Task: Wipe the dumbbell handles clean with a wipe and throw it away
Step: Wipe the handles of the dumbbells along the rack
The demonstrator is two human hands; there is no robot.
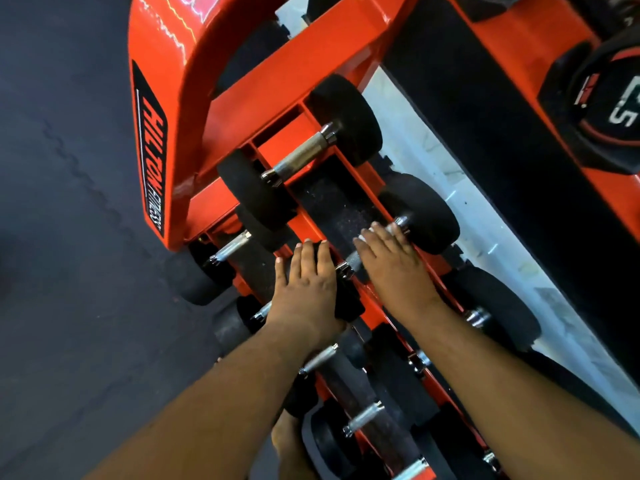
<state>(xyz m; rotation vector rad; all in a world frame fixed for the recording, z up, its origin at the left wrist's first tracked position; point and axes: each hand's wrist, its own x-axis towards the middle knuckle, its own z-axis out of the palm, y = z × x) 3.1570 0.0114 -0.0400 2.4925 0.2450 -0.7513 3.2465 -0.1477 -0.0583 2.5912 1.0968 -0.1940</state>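
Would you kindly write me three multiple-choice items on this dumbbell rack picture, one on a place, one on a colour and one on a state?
1. Where is the white wipe?
A. Under the right hand, on a dumbbell handle
B. On the floor
C. Draped over the rack's top bar

2. What colour is the rack frame?
A. Blue
B. Orange-red
C. Yellow

3. What is the left hand doing?
A. Lifting a dumbbell clear of the rack
B. Hanging at the person's side
C. Resting on a black dumbbell head

Answers:
1 A: the wipe peeks out beneath the fingers of the right hand, which lies over the dumbbell handle.
2 B: the rack frame is plainly orange-red.
3 C: the left hand lies with fingers extended over the dumbbell head, which sits in the rack.
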